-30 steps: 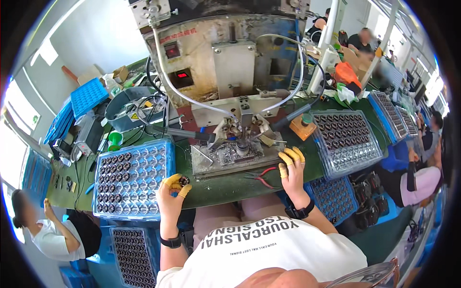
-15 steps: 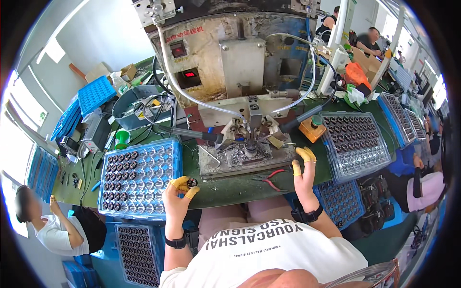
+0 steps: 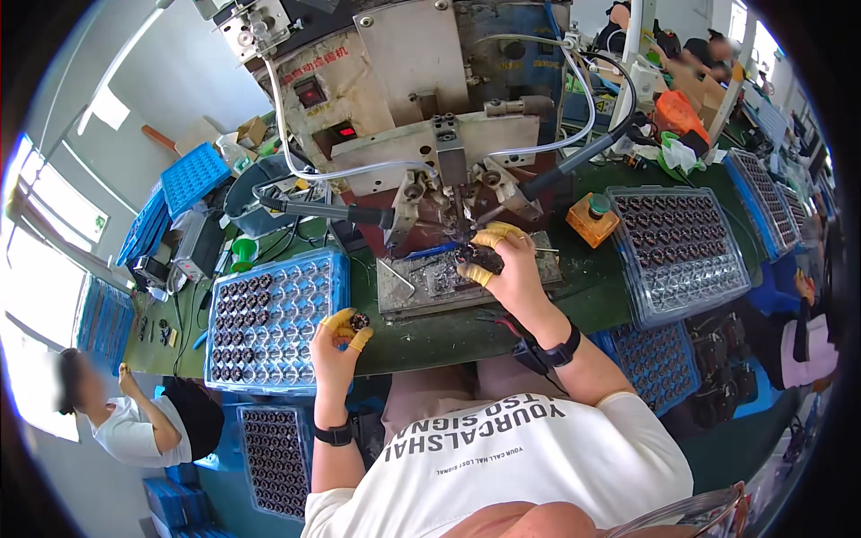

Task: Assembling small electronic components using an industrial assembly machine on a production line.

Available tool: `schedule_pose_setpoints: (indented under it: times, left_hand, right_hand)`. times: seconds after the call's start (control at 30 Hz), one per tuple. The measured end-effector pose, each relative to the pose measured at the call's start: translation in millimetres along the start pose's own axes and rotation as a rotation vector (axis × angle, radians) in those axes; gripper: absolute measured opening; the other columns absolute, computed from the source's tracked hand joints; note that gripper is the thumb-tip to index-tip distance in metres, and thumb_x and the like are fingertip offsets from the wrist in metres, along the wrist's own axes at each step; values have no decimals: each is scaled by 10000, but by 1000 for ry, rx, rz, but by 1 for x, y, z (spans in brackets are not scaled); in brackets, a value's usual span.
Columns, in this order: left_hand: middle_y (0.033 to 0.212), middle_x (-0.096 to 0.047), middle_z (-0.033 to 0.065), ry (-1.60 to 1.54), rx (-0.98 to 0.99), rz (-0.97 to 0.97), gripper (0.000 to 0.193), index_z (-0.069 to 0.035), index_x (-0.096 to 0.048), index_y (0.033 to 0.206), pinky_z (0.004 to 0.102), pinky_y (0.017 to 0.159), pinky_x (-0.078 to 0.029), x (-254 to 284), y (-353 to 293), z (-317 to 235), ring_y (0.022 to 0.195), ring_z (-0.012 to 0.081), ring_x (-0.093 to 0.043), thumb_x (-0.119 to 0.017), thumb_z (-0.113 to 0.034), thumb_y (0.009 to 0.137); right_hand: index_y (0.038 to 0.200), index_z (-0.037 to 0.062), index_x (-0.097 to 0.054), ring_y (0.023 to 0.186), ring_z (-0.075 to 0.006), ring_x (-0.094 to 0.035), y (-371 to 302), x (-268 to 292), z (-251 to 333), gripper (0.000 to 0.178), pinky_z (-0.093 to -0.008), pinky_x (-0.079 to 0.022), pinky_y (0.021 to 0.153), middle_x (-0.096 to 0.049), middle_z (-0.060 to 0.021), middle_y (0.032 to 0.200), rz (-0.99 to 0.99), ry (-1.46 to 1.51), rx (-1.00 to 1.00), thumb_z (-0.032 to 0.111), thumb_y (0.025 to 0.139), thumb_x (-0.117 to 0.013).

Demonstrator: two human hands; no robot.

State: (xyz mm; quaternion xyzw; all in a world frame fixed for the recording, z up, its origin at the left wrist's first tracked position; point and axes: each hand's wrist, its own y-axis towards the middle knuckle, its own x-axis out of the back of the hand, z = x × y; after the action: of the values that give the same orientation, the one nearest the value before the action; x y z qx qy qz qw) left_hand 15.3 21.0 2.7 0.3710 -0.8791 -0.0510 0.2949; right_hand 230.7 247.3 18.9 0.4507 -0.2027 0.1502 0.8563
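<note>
In the head view, pinches a small round part (image 3: 360,322) between thumb and fingers of the left hand (image 3: 338,357), at the right edge of the blue tray (image 3: 300,307), with that grip drawn tight. Reaches with the right hand (image 3: 513,269) in under the machine (image 3: 447,148), thumb on the near side and fingers on the far side of a dark part (image 3: 465,255), above the metal base plate (image 3: 413,302). Cannot tell, with that grip slightly spread, whether pinched or merely touched.

To do this well, judging from here: handle the dark part by its rim, with yellow finger covers (image 3: 499,235) well away from both slanting arms (image 3: 408,202). Probably best to line up square before letting go or lifting, without twisting. Draw out straight toward the body, not sideways. Hold the left-hand part low and outside the tooling. Mind the red-handled pliers (image 3: 504,323) just beside the right forearm and the L-shaped key (image 3: 397,274) on the base plate: likely to snag if brushed.
</note>
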Motion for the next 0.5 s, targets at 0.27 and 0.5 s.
schedule_pose_setpoints:
  times: [0.27,0.5]
  left_hand:
    - [1015,-638,103,-53,-216,101,369,2,-669,1050,271,722,-528,-60,43,-88,797,174,-636,-795,-45,706]
    - [1038,-642,137,47,-387,144,408,8,-666,1038,334,716,-543,-113,69,-96,847,282,-652,-825,-128,688]
  right_hand:
    - [1098,78,-676,1075,-284,-571,-14,33,8,412,-377,-420,956,-636,-110,1085,-5,388,-204,209,732,-815]
    - [1099,38,-647,1043,-223,-582,-41,67,-6,392,-307,-456,903,-621,-110,1129,-63,403,-277,180,766,-800]
